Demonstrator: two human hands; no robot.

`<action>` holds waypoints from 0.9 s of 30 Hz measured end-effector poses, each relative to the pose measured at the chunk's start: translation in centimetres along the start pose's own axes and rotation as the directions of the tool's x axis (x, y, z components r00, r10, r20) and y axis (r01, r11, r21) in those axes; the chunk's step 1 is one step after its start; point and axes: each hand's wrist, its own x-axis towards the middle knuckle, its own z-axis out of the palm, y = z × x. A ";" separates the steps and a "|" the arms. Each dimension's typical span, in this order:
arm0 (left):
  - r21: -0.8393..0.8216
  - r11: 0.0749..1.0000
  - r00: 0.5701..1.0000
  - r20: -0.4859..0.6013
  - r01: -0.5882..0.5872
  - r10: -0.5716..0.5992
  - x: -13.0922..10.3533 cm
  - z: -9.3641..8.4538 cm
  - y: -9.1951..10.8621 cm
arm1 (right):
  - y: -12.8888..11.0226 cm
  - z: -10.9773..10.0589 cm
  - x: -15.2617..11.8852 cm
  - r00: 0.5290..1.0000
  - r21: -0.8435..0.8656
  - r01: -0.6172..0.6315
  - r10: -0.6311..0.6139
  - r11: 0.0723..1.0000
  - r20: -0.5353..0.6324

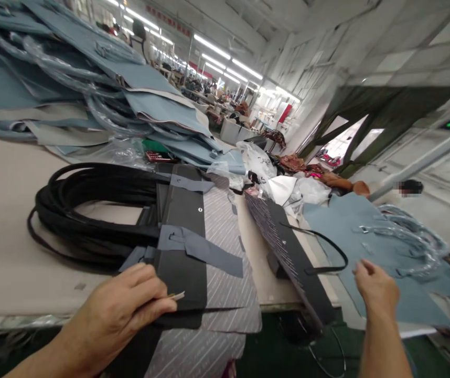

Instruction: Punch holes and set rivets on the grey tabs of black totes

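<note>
My left hand [130, 299] is closed in a pinch on a thin pale stick [178, 296] with a notched tip. It is over the near edge of a stack of black bag panels [183, 262]. Grey tabs [201, 249] lie across that stack, and a bundle of black strap handles [91, 226] loops out to its left. On the right, my right hand [378, 289] has its fingers curled together; whatever they may hold is hidden. Just left of it is the black handle [337, 247] of a single bag panel [307, 262], which lies tilted with its striped lining showing.
Blue bag panels [150, 84] with plastic-wrapped handles are piled at the back left. Another blue panel [374, 226] lies at the right. Plastic bags [256, 163] and brown pieces [327, 181] clutter the back of the table [4, 252]. A calculator [160, 156] sits beside the pile.
</note>
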 end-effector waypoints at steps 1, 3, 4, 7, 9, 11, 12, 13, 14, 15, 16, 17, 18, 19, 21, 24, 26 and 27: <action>0.024 0.999 1.000 0.006 -0.024 0.024 0.3 0.0 0.3 | -0.9 0.1 -1.4 1.000 0.006 -0.014 0.014 1.000 -0.013; 0.071 0.996 0.998 0.013 -0.056 0.055 0.6 0.0 0.6 | -4.5 0.3 -5.6 0.998 0.172 0.021 -0.030 0.985 0.050; 0.092 0.993 0.997 0.015 -0.071 0.070 0.7 0.1 0.7 | -7.0 0.4 -8.2 0.980 0.343 0.079 -0.137 0.936 0.148; 0.150 0.982 0.993 0.043 -0.112 0.107 0.6 0.3 0.9 | -15.0 0.8 -16.2 0.706 0.708 0.327 -0.660 0.626 0.258; 0.177 0.975 0.991 0.041 -0.135 0.130 0.4 0.2 1.0 | -19.2 1.3 -20.2 0.551 0.817 0.395 -0.820 0.420 0.155; 0.183 0.972 0.989 0.019 -0.149 0.149 0.2 0.1 1.1 | -21.6 1.8 -22.7 0.475 0.859 0.421 -0.878 0.293 0.067; 0.181 0.972 0.988 0.005 -0.151 0.153 0.1 0.0 1.2 | -22.2 2.1 -23.4 0.458 0.866 0.428 -0.888 0.260 0.040; 0.179 0.973 0.988 -0.007 -0.148 0.151 0.1 -0.1 1.2 | -22.5 2.4 -23.9 0.449 0.869 0.431 -0.893 0.241 0.025; 0.176 0.974 0.989 -0.017 -0.144 0.149 0.0 -0.2 1.1 | -22.6 2.6 -24.1 0.442 0.872 0.430 -0.897 0.232 0.021; 0.170 0.976 0.989 -0.026 -0.138 0.144 -0.1 -0.3 1.0 | -22.6 2.8 -24.2 0.434 0.876 0.425 -0.901 0.229 0.025; 0.164 0.978 0.990 -0.032 -0.130 0.137 -0.2 -0.3 0.9 | -22.5 3.0 -24.3 0.426 0.880 0.415 -0.904 0.232 0.037; 0.156 0.980 0.991 -0.035 -0.122 0.129 -0.3 -0.3 0.7 | -22.5 3.1 -24.3 0.419 0.884 0.403 -0.906 0.237 0.052; 0.147 0.983 0.992 -0.039 -0.115 0.122 -0.4 -0.3 0.5 | -22.5 3.2 -24.3 0.416 0.887 0.393 -0.907 0.243 0.064; 0.140 0.984 0.993 -0.038 -0.106 0.112 -0.5 -0.2 0.4 | -22.6 3.3 -24.3 0.413 0.888 0.385 -0.907 0.250 0.076; 0.119 0.989 0.995 -0.034 -0.091 0.096 -0.8 0.0 0.0 | -22.7 3.6 -24.4 0.411 0.888 0.382 -0.908 0.255 0.084; 0.083 0.994 0.995 -0.052 -0.077 0.081 -1.0 0.2 -0.3 | -23.1 4.1 -24.6 0.406 0.881 0.410 -0.912 0.236 0.056; 0.081 0.994 0.995 -0.062 -0.076 0.081 -1.1 0.2 -0.5 | -23.4 4.4 -24.6 0.415 0.862 0.451 -0.909 0.231 0.027; 0.084 0.993 0.994 -0.064 -0.079 0.084 -1.0 0.2 -0.6 | -23.6 4.5 -24.6 0.425 0.851 0.470 -0.905 0.234 0.014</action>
